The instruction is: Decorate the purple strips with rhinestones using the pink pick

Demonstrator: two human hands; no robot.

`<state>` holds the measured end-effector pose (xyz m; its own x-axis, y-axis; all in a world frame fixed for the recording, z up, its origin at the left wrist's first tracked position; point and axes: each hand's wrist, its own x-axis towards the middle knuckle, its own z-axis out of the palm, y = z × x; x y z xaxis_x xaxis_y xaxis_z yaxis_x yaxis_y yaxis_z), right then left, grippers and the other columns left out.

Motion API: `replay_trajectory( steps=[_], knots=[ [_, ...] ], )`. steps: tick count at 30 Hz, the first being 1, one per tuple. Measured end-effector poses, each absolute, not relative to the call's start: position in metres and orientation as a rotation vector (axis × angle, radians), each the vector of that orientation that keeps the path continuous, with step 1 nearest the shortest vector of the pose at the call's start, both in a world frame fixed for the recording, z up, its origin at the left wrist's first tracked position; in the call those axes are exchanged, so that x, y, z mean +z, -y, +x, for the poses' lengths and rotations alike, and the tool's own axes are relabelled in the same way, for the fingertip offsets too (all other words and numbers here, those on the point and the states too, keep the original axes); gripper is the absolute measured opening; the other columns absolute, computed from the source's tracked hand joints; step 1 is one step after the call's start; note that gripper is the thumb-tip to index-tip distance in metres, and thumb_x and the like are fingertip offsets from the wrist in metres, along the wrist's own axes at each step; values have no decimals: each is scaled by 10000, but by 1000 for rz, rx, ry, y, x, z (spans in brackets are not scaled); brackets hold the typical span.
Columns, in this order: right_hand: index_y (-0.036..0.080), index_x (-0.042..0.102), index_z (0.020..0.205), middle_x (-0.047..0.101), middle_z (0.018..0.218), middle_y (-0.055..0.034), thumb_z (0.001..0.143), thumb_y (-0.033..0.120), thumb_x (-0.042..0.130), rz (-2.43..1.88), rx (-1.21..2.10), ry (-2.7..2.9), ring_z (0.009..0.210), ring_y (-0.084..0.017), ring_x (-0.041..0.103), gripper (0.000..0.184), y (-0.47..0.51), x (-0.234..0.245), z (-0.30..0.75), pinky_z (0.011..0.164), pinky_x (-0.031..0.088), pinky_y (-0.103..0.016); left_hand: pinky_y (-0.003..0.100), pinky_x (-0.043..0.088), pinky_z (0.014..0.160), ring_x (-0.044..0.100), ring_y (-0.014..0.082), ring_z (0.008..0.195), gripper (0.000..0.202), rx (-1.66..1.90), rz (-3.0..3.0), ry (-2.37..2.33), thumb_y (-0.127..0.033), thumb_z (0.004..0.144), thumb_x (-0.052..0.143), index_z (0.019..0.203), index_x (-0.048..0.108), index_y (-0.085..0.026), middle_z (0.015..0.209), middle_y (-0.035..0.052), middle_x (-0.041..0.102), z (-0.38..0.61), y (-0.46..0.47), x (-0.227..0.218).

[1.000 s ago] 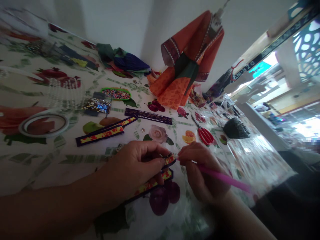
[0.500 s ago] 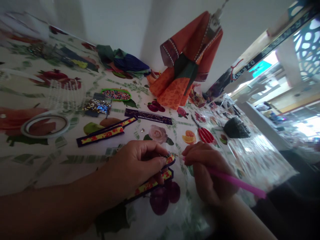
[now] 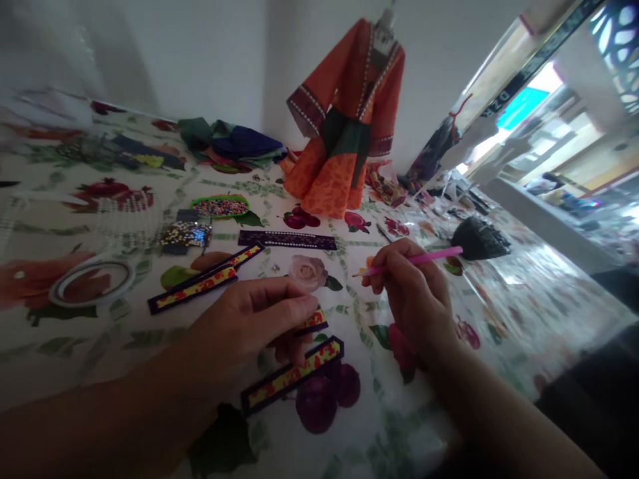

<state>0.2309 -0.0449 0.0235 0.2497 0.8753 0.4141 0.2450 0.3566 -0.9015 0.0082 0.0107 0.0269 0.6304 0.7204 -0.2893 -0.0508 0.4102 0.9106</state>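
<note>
Pink pen-like tool [image 3: 432,255] gripped by right hand [image 3: 414,293]; left hand [image 3: 262,316] pinches strip [image 3: 315,320], end jutting; gap between.

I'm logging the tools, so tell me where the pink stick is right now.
In the head view, the pink stick is right of centre, held in the right hand, its tip pointing left, apart from the strip in the left hand.

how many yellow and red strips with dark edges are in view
4: a held strip in the left hand, a lower strip below it, and farther left a front strip and rear strip, overlapping in view. Others may be hidden.
</note>
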Motion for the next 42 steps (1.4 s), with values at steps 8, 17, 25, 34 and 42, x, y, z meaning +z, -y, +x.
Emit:
replay_trajectory(
  steps=[8,17,25,34,42],
  knots=[
    [205,690,1162,778,1035,-39,1090,274,545,-1093,933,1368,889,-131,749,176,48,28,216,812,632,-263,205,426,548,497,88,546,219,363,1006,-735,-302,876,756,717,631,-217,607,-56,569,0,-21,33],
    [195,648,1212,688,1236,-81,1078,313,557,-1113,1188,1621,1171,-199,660,200,52,43,209,1046,544,-380,157,353,448,449,69,463,267,399,1016,-809,-370,821,790,686,634,-201,570,-50,545,2,-9,42],
    [219,586,1122,604,1002,-1,951,275,726,-1039,1502,1375,878,-139,575,227,50,41,208,787,498,-272,119,381,441,469,56,466,218,409,1012,-672,-317,866,759,705,668,-202,580,-57,547,0,-16,35],
    [219,575,1123,552,849,49,905,144,734,-995,1542,1255,714,-95,481,280,49,34,211,648,410,-224,120,325,432,432,60,448,178,378,1073,-666,-378,902,756,816,741,-223,524,-48,560,-1,-15,37],
    [217,578,1133,566,875,40,907,141,725,-1020,1516,1242,712,-94,496,280,49,33,213,653,415,-239,157,392,495,505,74,495,248,430,1075,-658,-354,940,692,731,709,-222,594,-42,583,-1,-20,36]
  ],
)
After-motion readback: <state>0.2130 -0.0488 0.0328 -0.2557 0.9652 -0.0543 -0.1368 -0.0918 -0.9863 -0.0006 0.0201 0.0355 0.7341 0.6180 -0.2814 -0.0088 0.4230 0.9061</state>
